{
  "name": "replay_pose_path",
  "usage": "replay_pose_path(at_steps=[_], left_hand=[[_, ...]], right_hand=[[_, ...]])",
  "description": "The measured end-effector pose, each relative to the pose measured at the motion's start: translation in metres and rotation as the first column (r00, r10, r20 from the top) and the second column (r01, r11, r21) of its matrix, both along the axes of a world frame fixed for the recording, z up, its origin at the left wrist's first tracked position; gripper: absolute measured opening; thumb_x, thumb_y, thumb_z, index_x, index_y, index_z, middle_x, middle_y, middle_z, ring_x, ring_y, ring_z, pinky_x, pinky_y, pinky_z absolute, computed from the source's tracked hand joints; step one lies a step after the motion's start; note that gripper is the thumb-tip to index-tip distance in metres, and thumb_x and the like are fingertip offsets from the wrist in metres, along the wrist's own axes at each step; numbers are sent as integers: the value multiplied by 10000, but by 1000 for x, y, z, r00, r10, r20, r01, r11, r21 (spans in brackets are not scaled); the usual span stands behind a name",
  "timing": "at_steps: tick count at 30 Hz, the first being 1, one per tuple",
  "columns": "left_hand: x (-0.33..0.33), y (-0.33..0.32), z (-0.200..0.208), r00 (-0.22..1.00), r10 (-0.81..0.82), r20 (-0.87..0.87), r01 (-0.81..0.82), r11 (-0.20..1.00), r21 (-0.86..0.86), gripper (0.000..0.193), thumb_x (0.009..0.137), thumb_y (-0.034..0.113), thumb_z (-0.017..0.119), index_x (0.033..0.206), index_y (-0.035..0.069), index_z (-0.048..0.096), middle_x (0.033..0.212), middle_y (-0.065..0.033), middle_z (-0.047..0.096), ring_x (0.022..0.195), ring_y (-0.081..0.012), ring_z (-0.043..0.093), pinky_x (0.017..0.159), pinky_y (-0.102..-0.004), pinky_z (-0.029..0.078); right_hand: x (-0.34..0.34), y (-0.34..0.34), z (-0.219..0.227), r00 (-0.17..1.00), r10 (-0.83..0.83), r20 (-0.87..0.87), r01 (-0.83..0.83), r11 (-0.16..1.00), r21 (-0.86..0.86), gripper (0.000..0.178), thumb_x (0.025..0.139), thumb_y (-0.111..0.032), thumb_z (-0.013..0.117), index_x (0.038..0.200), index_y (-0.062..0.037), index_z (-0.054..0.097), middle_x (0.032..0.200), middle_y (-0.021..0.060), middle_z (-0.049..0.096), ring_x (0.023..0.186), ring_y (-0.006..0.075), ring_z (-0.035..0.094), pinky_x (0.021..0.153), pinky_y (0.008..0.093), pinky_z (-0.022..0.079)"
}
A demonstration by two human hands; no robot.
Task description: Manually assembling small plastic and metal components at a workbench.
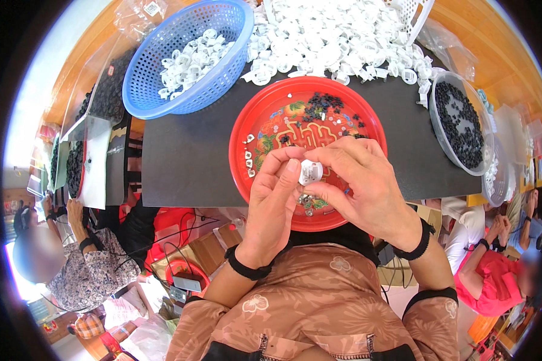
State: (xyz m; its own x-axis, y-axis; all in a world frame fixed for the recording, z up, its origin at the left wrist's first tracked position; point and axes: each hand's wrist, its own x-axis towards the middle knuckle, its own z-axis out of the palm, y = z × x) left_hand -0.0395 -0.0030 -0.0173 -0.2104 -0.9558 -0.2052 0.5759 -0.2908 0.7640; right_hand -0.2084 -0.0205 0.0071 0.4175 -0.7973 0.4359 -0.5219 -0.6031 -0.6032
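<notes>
A small white plastic part [310, 172] is pinched between my two hands, above a round red tray with a patterned bottom. My left hand [272, 201] steadies it from the left, thumb and fingertips together. From the right, my right hand [362, 183] grips the same part with thumb and forefinger. The red tray [239, 129] holds a scatter of small black pieces [324, 107] on its far side. Several small white pieces [250, 155] line its left edge, and tiny shiny metal bits [309, 207] lie near its front, partly hidden by my hands.
A blue perforated basket [140, 90] of white parts stands back left on the dark table [186, 159]. Beyond the tray spreads a heap of white parts [337, 36]. At the right is a clear tub [438, 129] of black pieces. Other people sit left and right.
</notes>
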Motion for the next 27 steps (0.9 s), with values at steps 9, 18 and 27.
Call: replay_pose_path(at_steps=[9, 18, 27], left_hand=[[1, -1, -4, 1000, -7, -28, 8, 999, 40, 225, 1031, 165, 476, 1221, 46, 494, 1173, -66, 588, 1093, -132, 568, 947, -307, 468], [-2, 5, 4, 999, 14, -47, -12, 999, 38, 256, 987, 69, 512, 1243, 60, 502, 1201, -61, 587, 1107, -128, 562, 950, -302, 464], [-5, 4, 1, 996, 88, 9, -88, 996, 25, 240, 979, 66, 519, 1217, 35, 516, 1145, -66, 609, 1027, -133, 604, 879, -296, 501]], right_hand=[[10, 3, -6, 983, -138, -120, 106, 964, -242, 386, 713, -183, 771, 1052, -66, 629, 863, 23, 543, 775, 180, 547, 764, 381, 384], [14, 8, -12, 959, -247, -137, 197, 932, -304, 487, 682, -159, 801, 1127, -48, 638, 947, 11, 624, 822, 154, 599, 765, 393, 423], [19, 6, -23, 973, -216, -83, 172, 915, -365, 464, 752, -165, 723, 1170, 3, 611, 906, 55, 553, 767, 173, 568, 829, 428, 403]])
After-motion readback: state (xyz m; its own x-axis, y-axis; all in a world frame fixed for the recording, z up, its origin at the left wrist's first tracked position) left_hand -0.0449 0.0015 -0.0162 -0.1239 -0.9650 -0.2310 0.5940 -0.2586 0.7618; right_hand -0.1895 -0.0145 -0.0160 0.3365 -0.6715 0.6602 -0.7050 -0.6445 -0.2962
